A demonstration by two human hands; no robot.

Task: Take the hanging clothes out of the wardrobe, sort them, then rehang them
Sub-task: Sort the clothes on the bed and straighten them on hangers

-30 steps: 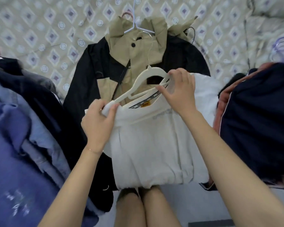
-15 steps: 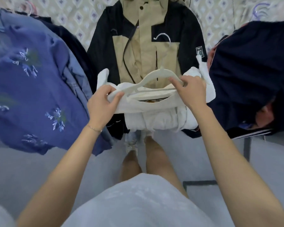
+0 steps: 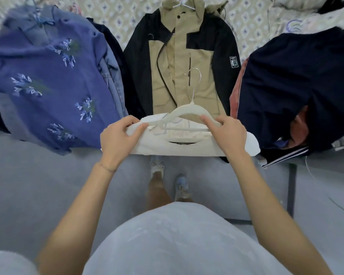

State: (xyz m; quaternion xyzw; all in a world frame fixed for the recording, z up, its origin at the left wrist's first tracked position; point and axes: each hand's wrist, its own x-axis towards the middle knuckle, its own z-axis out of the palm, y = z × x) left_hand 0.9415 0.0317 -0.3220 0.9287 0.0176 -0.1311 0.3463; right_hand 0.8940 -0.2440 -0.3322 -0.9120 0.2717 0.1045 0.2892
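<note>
Closest, above the grey floor, the left hand and right hand hold a white top on a pale hanger, just in front of the bed's edge. The left fingers are curled round the hanger's left end and the cloth over it. The right fingers pinch the hanger's right arm.

Beyond, spread on the patterned bed, lie a blue flowered sweater, a tan-and-black jacket on its own hanger, and a navy garment.

Judging by this, the taking-out looks largely done and sorting is under way. The white top is not yet placed, and all the rehanging remains. The wardrobe is out of view.
</note>
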